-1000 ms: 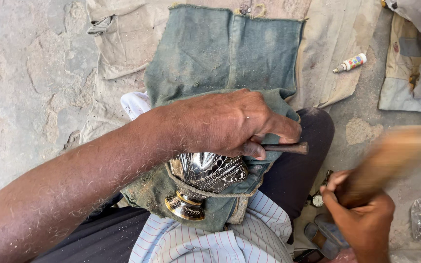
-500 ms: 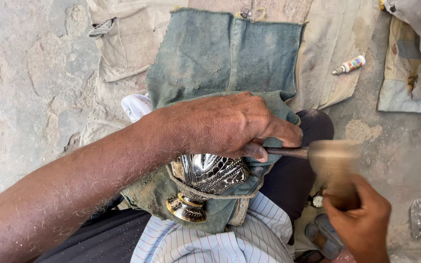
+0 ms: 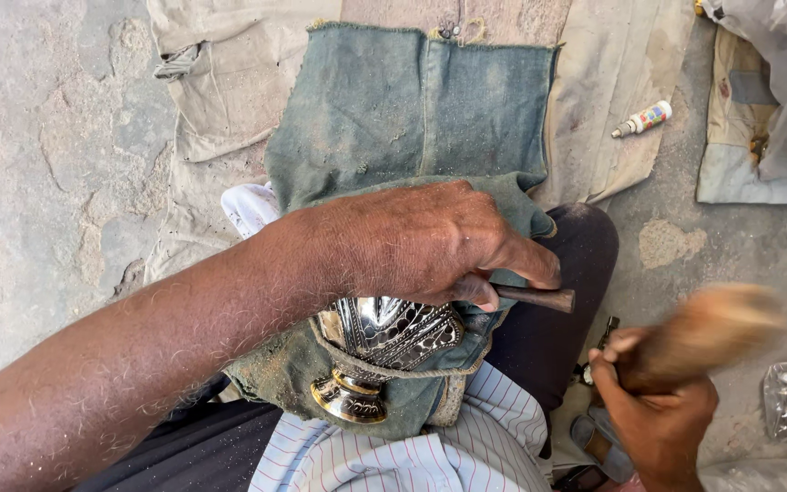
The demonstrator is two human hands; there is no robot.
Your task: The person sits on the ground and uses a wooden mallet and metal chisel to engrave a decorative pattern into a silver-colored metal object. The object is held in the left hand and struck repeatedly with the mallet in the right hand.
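Hands [image 3: 430, 241] on chisel [image 3: 535, 297], mallet [image 3: 699, 333]

I'm looking at a craftsman's floor workshop: bare cracked concrete floor [image 3: 56, 137], dusty cloths [image 3: 229, 82] spread on it, a glue tube [image 3: 642, 119] lying beside them, worn denim [image 3: 412, 109] padding over them.

Silver embossed vessel [image 3: 392, 333] with brass foot, faded green-blue denim cloth [image 3: 412, 109], white blue-striped shirt [image 3: 412, 460].
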